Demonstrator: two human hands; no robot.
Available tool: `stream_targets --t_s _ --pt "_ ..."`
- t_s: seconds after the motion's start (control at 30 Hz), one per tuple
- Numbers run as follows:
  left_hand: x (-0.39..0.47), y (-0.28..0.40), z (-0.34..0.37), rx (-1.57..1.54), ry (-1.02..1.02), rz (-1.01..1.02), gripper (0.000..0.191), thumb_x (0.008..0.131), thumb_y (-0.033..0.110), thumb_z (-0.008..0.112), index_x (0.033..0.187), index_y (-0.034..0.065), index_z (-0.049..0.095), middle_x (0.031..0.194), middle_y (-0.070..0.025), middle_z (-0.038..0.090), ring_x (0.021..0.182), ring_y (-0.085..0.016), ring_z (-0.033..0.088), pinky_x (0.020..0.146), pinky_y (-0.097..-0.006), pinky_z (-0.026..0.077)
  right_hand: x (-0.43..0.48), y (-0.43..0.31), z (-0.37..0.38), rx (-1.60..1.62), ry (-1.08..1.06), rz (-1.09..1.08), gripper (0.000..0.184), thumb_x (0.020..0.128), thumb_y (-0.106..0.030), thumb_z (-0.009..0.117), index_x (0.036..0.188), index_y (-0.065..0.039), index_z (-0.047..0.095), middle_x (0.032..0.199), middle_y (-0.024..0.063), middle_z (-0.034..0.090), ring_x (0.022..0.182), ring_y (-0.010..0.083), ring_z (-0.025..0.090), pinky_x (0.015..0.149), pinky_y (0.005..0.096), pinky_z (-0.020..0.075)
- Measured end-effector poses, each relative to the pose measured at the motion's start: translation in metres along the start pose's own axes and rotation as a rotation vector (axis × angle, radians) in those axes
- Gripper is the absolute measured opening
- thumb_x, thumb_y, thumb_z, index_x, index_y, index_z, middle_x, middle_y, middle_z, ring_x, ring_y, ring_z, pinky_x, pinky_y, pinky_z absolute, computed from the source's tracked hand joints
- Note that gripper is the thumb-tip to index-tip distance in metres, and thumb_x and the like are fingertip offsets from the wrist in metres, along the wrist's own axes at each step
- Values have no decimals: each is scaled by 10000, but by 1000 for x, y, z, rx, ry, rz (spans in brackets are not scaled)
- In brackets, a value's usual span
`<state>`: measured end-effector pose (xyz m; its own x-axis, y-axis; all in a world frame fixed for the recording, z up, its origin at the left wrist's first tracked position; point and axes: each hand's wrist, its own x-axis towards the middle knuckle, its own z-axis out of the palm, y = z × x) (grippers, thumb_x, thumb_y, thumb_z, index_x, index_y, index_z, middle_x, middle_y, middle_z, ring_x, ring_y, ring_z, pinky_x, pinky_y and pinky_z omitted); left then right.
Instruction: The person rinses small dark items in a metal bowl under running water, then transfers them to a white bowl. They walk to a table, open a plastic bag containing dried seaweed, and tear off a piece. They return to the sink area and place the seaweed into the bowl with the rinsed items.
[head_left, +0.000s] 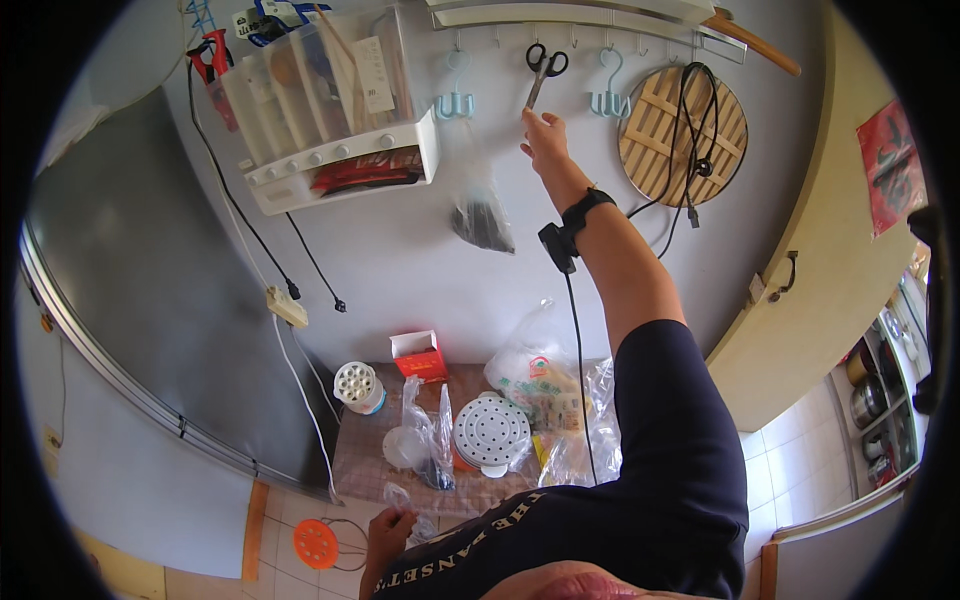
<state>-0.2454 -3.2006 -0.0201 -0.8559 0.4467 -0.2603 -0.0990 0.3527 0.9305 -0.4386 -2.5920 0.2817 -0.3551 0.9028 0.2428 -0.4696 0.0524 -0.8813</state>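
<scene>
My right hand (546, 139) is raised to the wall, its fingertips closed on the blade end of a pair of scissors (539, 75) with black handles. The scissors are upright, handles up, just below a rail of metal hooks. Low down, beside the table, my left hand (391, 525) pinches a clear plastic bag (420, 525); part of that bag is hidden behind my shirt. On the table (360, 465) a white perforated steamer plate (492, 431), crumpled plastic bags (431, 435) and a white round lid (403, 448) lie close together.
Light blue hanging hooks (455, 105) and a round slatted wooden board (652, 142) with looped black cables hang on the wall. A clear storage box (315, 97) is mounted left of them. An orange-topped stool (316, 544) stands on the floor. A cable runs down from my right wrist.
</scene>
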Motion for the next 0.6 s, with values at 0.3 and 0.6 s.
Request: stream_targets --t_s 0.3,0.6 --pt "9 -1 0 22 -29 6 191 854 183 693 843 -6 674 650 -14 597 590 -73 530 538 -240 419 7 9 7 146 -252 18 154 904 -267 643 910 -116 615 775 -36 529 718 88 523 673 274 459" --pt "16 1 14 110 -80 45 226 853 213 702 791 -2 674 618 -26 599 577 -78 526 524 -262 421 1 -20 -8 164 -351 -74 154 937 -275 607 954 -129 653 755 -50 542 702 62 526 623 226 431"
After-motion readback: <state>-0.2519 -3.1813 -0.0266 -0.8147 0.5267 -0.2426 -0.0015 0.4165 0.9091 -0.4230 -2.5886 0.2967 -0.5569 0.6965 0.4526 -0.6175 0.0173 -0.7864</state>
